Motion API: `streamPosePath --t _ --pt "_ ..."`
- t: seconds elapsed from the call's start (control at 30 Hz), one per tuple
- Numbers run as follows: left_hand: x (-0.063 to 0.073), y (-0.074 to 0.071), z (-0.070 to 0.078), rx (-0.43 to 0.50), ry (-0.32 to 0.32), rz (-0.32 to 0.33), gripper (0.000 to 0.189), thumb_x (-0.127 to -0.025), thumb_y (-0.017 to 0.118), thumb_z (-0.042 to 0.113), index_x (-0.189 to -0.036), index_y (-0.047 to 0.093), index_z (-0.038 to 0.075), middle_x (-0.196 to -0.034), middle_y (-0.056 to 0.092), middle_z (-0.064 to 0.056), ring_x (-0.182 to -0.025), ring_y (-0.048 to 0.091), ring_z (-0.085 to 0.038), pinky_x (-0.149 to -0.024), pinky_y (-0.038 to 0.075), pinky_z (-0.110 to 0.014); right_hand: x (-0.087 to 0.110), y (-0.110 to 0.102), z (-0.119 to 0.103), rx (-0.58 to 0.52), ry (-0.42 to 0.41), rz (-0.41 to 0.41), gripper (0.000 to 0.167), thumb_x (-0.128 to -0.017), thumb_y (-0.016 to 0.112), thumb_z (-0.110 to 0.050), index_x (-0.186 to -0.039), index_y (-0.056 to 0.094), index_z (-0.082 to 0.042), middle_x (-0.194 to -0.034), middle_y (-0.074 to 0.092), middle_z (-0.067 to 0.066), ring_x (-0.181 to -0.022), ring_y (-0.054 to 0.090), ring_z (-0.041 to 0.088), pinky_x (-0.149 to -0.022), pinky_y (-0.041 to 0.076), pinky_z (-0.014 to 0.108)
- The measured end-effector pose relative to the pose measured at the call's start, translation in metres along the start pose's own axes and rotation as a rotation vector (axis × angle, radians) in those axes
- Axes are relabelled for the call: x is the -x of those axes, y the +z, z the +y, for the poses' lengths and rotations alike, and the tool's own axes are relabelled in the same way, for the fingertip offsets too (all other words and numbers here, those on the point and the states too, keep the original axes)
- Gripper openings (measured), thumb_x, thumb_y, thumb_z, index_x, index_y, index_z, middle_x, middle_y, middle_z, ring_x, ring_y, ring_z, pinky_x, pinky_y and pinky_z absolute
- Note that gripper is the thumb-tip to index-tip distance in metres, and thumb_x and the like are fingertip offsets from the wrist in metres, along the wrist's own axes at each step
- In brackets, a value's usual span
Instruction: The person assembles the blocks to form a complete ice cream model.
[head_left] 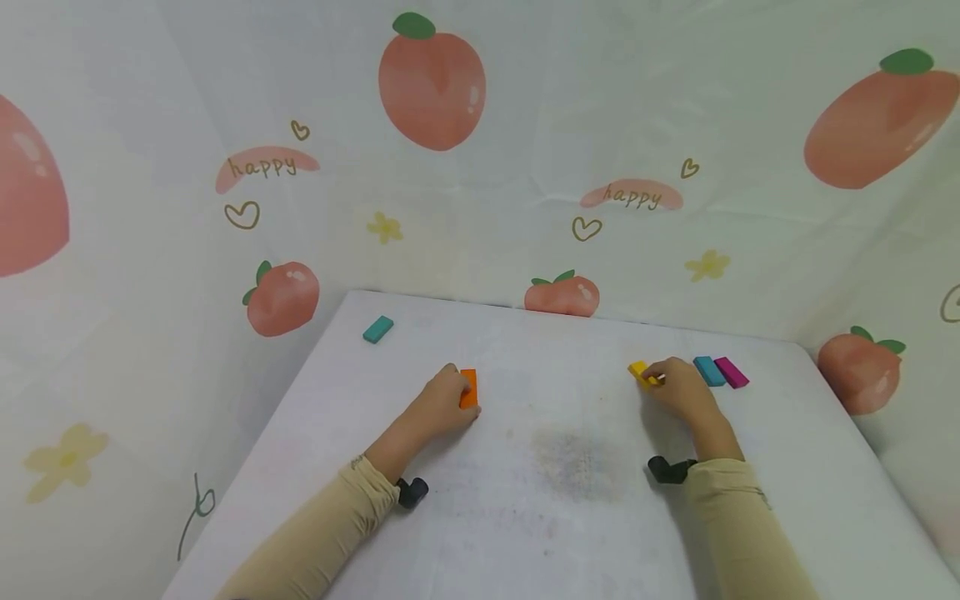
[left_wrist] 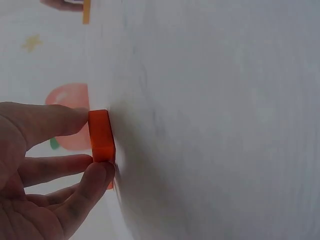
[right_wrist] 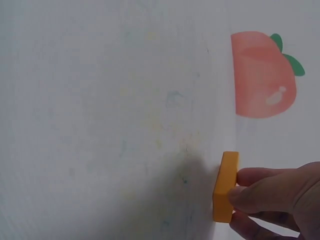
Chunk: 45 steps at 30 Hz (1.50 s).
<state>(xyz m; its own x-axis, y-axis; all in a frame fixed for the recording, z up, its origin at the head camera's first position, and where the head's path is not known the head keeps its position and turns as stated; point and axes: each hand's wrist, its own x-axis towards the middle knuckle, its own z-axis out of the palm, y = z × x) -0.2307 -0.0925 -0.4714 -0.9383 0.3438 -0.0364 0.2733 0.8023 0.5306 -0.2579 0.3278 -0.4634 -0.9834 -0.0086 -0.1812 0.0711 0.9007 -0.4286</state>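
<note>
My left hand [head_left: 441, 402] pinches an orange rectangular block [head_left: 469, 382] at the left-middle of the table, thumb and fingertips on its edges. Up close in the left wrist view, the thumb and fingers hold that orange block [left_wrist: 101, 134] at or just above the white surface. Farther right, my right hand [head_left: 684, 390] grips a yellow block [head_left: 639, 370] by one end. Its thumb and fingertips touch the yellow block's side [right_wrist: 226, 182] in the right wrist view, and part of them is hidden behind the block.
Beside the right hand a blue block [head_left: 708, 372] and a magenta block [head_left: 732, 372] lie side by side. A teal block [head_left: 378, 329] lies near the back left corner. The white table [head_left: 555, 533] has smudges at its middle; a peach-printed cloth [head_left: 510, 200] hangs behind.
</note>
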Motion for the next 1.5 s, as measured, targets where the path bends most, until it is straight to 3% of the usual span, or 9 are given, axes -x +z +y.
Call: streamPosePath --t 0.43,0.67,0.87,1.13,1.5 --pt "0.016 0.019 0.029 0.018 0.118 -0.057 0.025 -0.092 0.083 0.020 -0.100 0.072 -0.001 -0.101 0.054 -0.008 -0.082 0.054 -0.018 -0.070 0.048 -0.026 0.004 0.011 -0.021 -0.002 -0.025 -0.018 0.027 -0.100 0.068 -0.007 -0.125 0.074 0.002 -0.131 0.062 0.031 -0.117 0.060 0.046 -0.110 0.048 0.064" --pt "0.022 0.028 0.039 0.010 0.146 -0.077 0.025 -0.092 0.084 0.022 -0.094 0.069 0.003 -0.096 0.049 -0.004 -0.078 0.052 -0.015 -0.066 0.044 -0.022 0.007 0.017 -0.029 0.000 -0.089 -0.007 0.025 -0.100 0.068 -0.005 -0.122 0.076 0.001 -0.129 0.064 0.029 -0.118 0.061 0.046 -0.109 0.049 0.064" --pt "0.025 0.035 0.048 0.021 0.183 -0.087 0.027 -0.092 0.084 0.022 -0.082 0.063 0.007 -0.091 0.045 -0.003 -0.070 0.048 -0.012 -0.062 0.041 -0.021 0.008 0.021 -0.036 -0.013 -0.096 -0.025 0.023 -0.100 0.068 -0.006 -0.122 0.076 -0.001 -0.131 0.064 0.026 -0.121 0.060 0.045 -0.110 0.049 0.063" --pt "0.028 0.040 0.059 0.018 0.188 -0.104 0.025 -0.091 0.084 0.022 -0.084 0.066 0.007 -0.093 0.047 -0.002 -0.071 0.051 -0.011 -0.061 0.045 -0.019 0.013 0.027 -0.047 -0.016 -0.162 -0.008 0.020 -0.098 0.070 -0.004 -0.116 0.078 -0.001 -0.125 0.067 0.024 -0.118 0.062 0.043 -0.109 0.050 0.062" --pt "0.032 0.044 0.065 0.044 0.167 -0.116 0.025 -0.091 0.085 0.024 -0.085 0.067 0.008 -0.094 0.049 -0.002 -0.073 0.054 -0.011 -0.062 0.047 -0.019 0.019 0.036 -0.063 -0.027 -0.175 -0.019 0.020 -0.097 0.070 -0.001 -0.114 0.080 -0.003 -0.123 0.068 0.018 -0.118 0.063 0.039 -0.109 0.051 0.060"
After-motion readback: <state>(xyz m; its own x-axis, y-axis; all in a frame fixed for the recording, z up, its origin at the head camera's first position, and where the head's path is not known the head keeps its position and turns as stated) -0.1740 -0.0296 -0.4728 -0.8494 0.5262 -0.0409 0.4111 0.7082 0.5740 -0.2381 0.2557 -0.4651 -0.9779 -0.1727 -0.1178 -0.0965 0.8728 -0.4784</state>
